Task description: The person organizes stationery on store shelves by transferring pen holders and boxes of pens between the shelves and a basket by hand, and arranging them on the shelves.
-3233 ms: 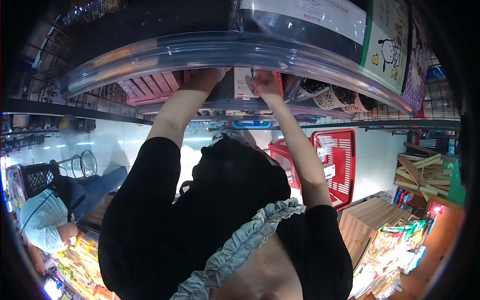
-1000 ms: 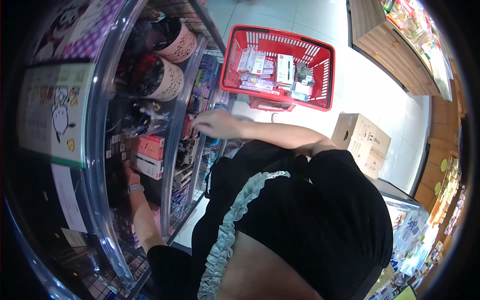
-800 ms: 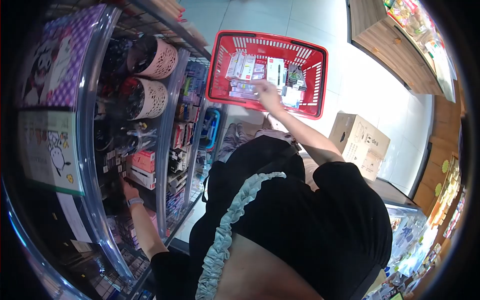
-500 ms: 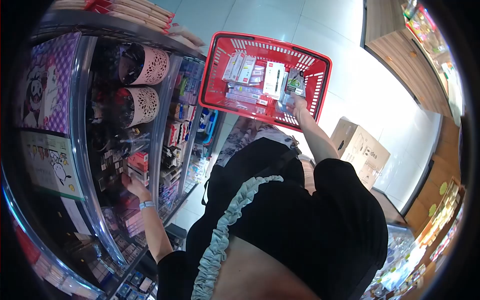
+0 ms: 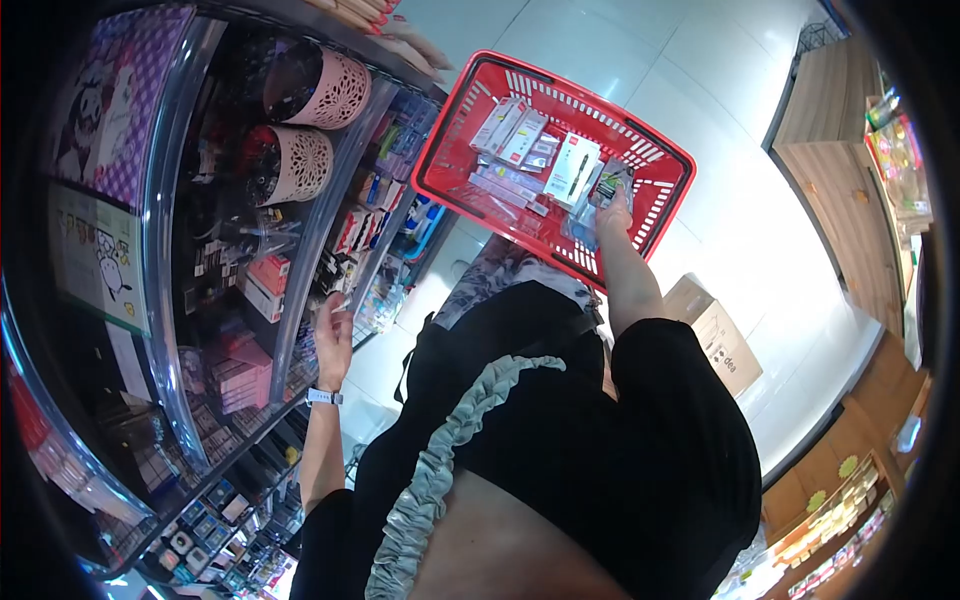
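A red shopping basket [image 5: 440, 165] holds several white boxes, among them one with a pen picture [image 5: 572, 168], and some flat purple-and-white packs [image 5: 508, 190]. Inside its right end, my right hand [image 5: 614, 212] is closed on a dark-and-clear package [image 5: 606, 188], partly hidden by the fingers. My left hand [image 5: 334, 345], with a pale watch band on the wrist, is by the front of the shelf, near small packaged goods [image 5: 338, 270]. Its fingers are bent and slightly apart, with no clear item held.
The shelf rack [image 5: 300, 280] on the left carries two pink openwork bins [image 5: 300, 165], red-and-white boxes [image 5: 265, 285] and pink boxes [image 5: 242, 375]. A cardboard carton [image 5: 715, 340] stands on the tiled floor, right of my body. Wooden cabinets [image 5: 835, 190] line the right side.
My left hand has moved right, away from the red-and-white boxes to the shelf's front. My right hand remains in the basket on the package. The view has turned, and the basket appears tilted.
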{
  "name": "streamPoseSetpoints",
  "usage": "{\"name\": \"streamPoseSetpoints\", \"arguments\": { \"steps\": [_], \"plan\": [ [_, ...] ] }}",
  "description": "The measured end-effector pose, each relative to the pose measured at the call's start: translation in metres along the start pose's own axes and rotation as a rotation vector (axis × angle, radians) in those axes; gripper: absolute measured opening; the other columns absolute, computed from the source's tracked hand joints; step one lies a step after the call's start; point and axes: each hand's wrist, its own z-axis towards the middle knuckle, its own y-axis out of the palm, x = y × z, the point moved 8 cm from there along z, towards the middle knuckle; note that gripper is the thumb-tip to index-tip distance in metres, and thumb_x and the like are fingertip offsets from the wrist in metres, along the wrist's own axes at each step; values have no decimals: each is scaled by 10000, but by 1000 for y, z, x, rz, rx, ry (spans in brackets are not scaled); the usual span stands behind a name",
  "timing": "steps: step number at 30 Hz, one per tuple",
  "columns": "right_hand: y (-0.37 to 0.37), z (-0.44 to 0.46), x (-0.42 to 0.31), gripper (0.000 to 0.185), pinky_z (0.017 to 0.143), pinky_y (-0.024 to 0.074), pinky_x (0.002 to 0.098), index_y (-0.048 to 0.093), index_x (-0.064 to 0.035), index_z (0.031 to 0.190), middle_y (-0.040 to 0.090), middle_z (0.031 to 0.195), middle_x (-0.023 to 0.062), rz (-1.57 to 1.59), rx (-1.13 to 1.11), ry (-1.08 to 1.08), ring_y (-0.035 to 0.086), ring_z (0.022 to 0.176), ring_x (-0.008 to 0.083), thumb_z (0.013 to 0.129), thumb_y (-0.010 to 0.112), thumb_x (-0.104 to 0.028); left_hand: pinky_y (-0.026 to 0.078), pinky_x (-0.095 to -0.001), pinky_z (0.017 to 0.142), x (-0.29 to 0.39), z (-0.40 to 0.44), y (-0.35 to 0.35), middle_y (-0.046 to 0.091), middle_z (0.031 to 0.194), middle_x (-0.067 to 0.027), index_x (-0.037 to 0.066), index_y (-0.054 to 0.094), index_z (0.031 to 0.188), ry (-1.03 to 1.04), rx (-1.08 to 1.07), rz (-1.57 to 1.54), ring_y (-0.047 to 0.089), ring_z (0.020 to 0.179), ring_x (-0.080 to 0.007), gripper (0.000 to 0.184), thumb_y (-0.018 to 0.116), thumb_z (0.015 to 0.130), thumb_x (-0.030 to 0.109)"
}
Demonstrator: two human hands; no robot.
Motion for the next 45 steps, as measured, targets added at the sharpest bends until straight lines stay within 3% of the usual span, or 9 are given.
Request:
{"name": "streamPoseSetpoints", "arguments": {
  "steps": [6,13,18,20,23,26,31,38,45],
  "plan": [
    [-10,-50,-18,432,527,528,337,529,-5,1072,613,944,161,-111,-246,10,619,786,269,760,742,-214,505,-307,769,23,13,29,644,1070,-102,26,567,1191,102,-161,-2,612,887,-180,300,561,907,122],
    [-38,-176,-31,272,597,494,261,543,-42,1075,624,911,115,-238,-777,-31,634,734,225,900,596,-243,505,-310,789,72,26,57,638,1083,-134,14,556,1199,335,-379,-89,628,933,-211,335,581,900,163],
    [-37,-274,13,295,597,489,251,497,-78,1129,619,930,76,-429,-1095,16,617,702,172,903,598,-237,491,-306,842,97,28,68,626,1132,-121,15,470,1309,484,-479,-206,603,998,-167,458,592,922,228],
    [-29,-310,48,364,659,517,287,448,-60,1216,604,1017,67,-548,-1275,69,629,789,153,900,582,-183,472,-312,880,102,23,60,602,1174,-134,8,393,1363,416,-506,-329,578,1051,-179,536,594,925,242],
    [-30,-405,89,504,695,522,328,349,-31,1360,572,1130,118,-684,-1402,24,612,910,198,903,544,-117,479,-303,852,92,14,40,598,1167,-139,16,363,1365,377,-386,-586,592,1000,-180,574,597,919,292],
    [-34,-457,138,599,706,512,295,299,-9,1400,552,1151,120,-868,-1571,-50,583,935,176,877,575,-106,466,-297,878,67,0,10,582,1181,-125,25,340,1378,331,-306,-857,573,1033,-166,574,601,924,260],
    [-39,-500,213,567,683,493,240,374,-20,1381,550,1164,108,-1206,-1746,-23,571,912,128,871,605,-110,469,-268,885,-16,-20,-28,607,1066,-48,32,466,1271,191,-114,-1195,585,995,-114,400,610,917,148],
    [-48,-546,301,483,704,472,247,413,-59,1373,563,1168,50,-1361,-1808,-19,560,939,105,916,562,-106,487,-254,810,-87,-20,-84,611,1014,-22,41,512,1184,66,109,-1278,577,918,-81,295,588,934,178],
    [-46,-579,361,490,687,468,250,424,-57,1368,576,1166,51,-1426,-1876,-109,579,942,122,916,581,-163,496,-245,772,-137,-1,-128,613,1043,-38,26,514,1208,135,228,-1213,586,908,-89,323,551,955,224]
  ]
}}
